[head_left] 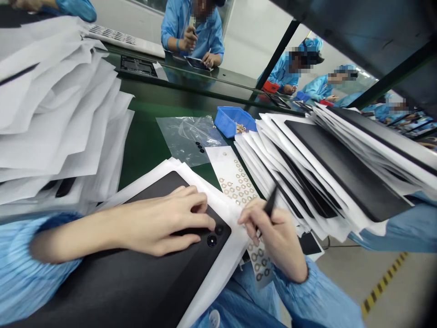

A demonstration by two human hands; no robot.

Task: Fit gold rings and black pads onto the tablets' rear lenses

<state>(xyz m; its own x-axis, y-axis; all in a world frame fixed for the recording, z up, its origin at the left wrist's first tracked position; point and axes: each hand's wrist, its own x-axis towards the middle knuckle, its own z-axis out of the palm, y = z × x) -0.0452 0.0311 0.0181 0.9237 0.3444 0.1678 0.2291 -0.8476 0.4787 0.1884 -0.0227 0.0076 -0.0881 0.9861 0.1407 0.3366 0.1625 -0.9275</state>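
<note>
Many white sheets [68, 105]: piled on the green counter [145, 127], left.
Black panel [143, 278]: on white paper [223, 202], under the left hand [177, 216], fingers loosely spread.
Blue tray [223, 123]: farther back, holding small parts [241, 128].
Right hand [275, 234]: fingers around a black pointed tool [271, 203].
Floor [341, 269]: grey, yellow-black tape [384, 283].

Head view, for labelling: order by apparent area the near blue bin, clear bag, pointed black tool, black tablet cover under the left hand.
Black tablet cover
Clear bag
Near blue bin
Pointed black tool, partly hidden

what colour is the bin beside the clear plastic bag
Blue; the bin shows best in the head view.
</note>
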